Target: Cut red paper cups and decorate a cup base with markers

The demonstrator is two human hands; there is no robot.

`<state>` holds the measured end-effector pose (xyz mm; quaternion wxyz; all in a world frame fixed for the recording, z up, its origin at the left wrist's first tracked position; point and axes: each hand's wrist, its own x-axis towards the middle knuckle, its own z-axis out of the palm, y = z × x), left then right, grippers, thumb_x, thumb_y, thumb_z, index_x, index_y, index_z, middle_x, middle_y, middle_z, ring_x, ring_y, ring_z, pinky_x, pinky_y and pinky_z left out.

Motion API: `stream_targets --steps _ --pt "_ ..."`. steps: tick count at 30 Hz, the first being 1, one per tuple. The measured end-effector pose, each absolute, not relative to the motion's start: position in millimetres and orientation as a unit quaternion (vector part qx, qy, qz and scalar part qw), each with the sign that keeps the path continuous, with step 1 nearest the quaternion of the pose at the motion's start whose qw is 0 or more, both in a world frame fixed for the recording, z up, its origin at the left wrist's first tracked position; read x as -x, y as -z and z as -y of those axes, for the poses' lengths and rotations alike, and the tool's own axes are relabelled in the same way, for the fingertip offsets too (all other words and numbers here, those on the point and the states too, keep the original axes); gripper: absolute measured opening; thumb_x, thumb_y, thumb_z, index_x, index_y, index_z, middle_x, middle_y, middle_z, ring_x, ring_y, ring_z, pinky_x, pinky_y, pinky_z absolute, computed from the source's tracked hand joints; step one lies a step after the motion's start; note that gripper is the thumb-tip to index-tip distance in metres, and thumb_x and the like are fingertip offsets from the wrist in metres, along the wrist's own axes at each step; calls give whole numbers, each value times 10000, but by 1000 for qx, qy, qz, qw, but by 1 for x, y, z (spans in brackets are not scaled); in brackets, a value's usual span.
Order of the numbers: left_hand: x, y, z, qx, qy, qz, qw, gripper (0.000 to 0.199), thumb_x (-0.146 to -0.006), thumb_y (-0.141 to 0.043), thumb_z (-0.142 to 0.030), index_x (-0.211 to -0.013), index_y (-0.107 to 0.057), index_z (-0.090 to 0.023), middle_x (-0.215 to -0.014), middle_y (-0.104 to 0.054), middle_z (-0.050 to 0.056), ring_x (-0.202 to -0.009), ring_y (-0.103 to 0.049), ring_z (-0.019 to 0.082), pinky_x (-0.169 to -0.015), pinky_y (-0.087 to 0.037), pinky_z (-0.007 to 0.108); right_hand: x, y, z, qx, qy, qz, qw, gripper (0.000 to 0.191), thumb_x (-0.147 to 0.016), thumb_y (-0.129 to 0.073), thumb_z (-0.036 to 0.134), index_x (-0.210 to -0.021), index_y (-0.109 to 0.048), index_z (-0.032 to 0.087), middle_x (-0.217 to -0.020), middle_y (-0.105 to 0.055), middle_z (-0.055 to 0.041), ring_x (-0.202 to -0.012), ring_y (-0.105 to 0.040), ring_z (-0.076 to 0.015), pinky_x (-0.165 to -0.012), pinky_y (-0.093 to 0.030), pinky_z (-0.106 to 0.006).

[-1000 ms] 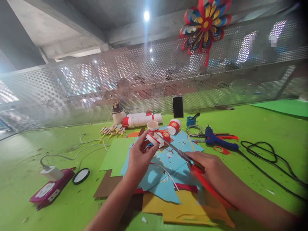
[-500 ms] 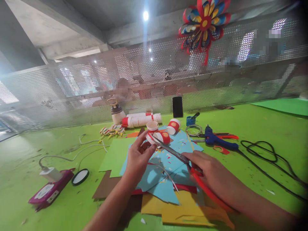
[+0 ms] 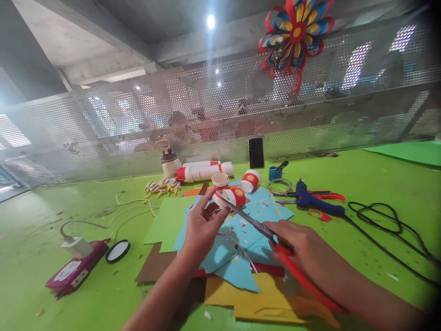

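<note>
My left hand (image 3: 206, 225) pinches a white and red paper cup piece (image 3: 217, 199) between thumb and fingers. Wrapped round the red handles of a pair of scissors (image 3: 255, 224), my right hand (image 3: 292, 241) points the blades toward that piece. The blade tips meet its edge; whether they are cutting into it I cannot tell. Just behind lies a red and white paper cup (image 3: 239, 196) on its side, close to a standing paper cup (image 3: 220, 179) and another tipped paper cup (image 3: 250, 181). A thin white strip (image 3: 246, 255) curves below the blades.
Blue paper (image 3: 223, 273) with small scraps lies beneath my hands, over yellow sheets (image 3: 255, 303). Rightward are a blue glue gun (image 3: 317, 202) and its black cord (image 3: 386, 225). A purple power strip (image 3: 77, 269) sits at left. Stacked cups (image 3: 206, 172) and a phone (image 3: 256, 153) stand behind.
The whole view has shifted slightly, so everything sits a little further right. My hands keep nearly the same pose, with the scissors still at the cup piece.
</note>
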<state>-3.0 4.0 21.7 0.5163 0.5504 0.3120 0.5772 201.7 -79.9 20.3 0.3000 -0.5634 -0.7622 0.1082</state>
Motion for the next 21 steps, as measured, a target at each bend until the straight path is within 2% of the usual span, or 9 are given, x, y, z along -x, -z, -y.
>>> stream_targets --steps 21 --pt "3 -18 -7 -564 -579 -315 497 535 -719 -802 -272 -1221 -646 -175 -1137 -729 77 -1010 -675 192 -810 -551 264 -206 -11 76 559 -106 762 309 235 -858 -540 172 -1004 -721 209 -838 -719 -79 -795 -656 -239 -749 -498 -332"
